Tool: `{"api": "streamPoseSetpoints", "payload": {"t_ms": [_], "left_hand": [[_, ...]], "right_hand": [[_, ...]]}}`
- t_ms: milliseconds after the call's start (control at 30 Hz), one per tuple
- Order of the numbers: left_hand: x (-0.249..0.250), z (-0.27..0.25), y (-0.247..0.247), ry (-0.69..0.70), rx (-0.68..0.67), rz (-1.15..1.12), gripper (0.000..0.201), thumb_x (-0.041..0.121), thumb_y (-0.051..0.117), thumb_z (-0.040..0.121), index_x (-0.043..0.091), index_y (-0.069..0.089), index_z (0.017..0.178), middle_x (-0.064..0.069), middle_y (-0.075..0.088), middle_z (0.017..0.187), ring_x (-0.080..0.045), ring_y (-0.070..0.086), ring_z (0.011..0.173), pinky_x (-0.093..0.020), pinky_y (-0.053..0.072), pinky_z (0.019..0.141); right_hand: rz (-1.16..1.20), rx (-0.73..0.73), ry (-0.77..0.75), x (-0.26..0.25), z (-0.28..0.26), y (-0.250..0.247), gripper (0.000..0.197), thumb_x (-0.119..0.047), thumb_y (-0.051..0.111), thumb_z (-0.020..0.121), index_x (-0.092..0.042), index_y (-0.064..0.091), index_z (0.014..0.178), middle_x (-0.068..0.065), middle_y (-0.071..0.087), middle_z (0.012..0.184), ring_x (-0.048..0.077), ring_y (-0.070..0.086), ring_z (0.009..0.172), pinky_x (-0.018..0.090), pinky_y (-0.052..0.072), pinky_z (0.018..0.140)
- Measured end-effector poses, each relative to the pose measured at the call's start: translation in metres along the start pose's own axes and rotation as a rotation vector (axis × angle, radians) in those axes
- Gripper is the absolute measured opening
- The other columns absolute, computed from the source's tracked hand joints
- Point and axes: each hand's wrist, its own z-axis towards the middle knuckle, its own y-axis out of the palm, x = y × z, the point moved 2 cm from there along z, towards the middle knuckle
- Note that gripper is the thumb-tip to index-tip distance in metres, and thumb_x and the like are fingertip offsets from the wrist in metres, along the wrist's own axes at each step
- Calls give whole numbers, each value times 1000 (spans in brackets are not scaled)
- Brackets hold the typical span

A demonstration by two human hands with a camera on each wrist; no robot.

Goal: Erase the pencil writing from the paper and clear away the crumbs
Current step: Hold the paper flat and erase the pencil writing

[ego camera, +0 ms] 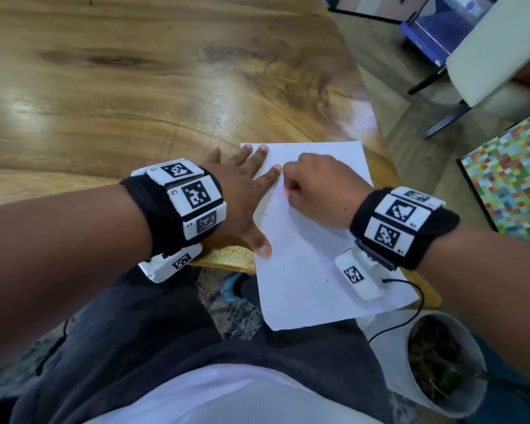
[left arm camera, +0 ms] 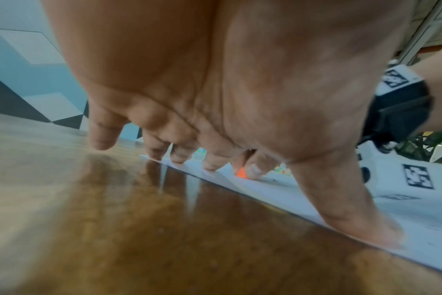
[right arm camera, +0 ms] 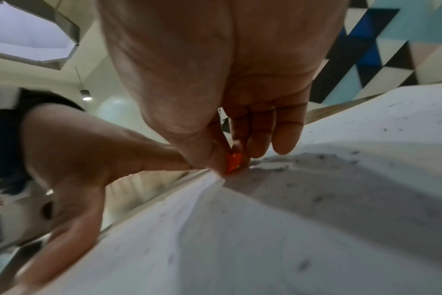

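A glossy brown wooden surface [ego camera: 141, 87] fills the view. Off its right edge stand a white round plant pot [ego camera: 389, 341], a multicoloured checkered mat [ego camera: 511, 172] and a cream chair [ego camera: 484, 56].

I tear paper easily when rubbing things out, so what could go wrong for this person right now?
The paper overhangs the table edge toward the lap, so rubbing there could crease or tear it. The left hand presses only its left edge, so the far side may shift. The right hand pinches a small orange eraser; it could slip. Dark crumbs might smear.
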Motion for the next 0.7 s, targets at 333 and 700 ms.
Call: {"api": "streamPoseSetpoints", "payload": {"t_ms": [333,700], "left_hand": [[-4,-12,7,-19,38,-26,144,99,51,60,21,-14,161,-8,-23,168,-26,-15,157,-56,10,124],[-4,-11,7,-17,25,-19,145,101,50,57,23,-16,161,-5,-25,168,-24,-15,157,-62,13,122]], "right_hand": [[-34,9,3,-8,-6,5,9,-23,47,92,-18,53,87,5,54,91,27,52,83,40,45,69],[-7,52,-11,-2,13,2,11,-25,46,94,-26,49,84,1,48,89,26,53,85,34,38,68]]}}
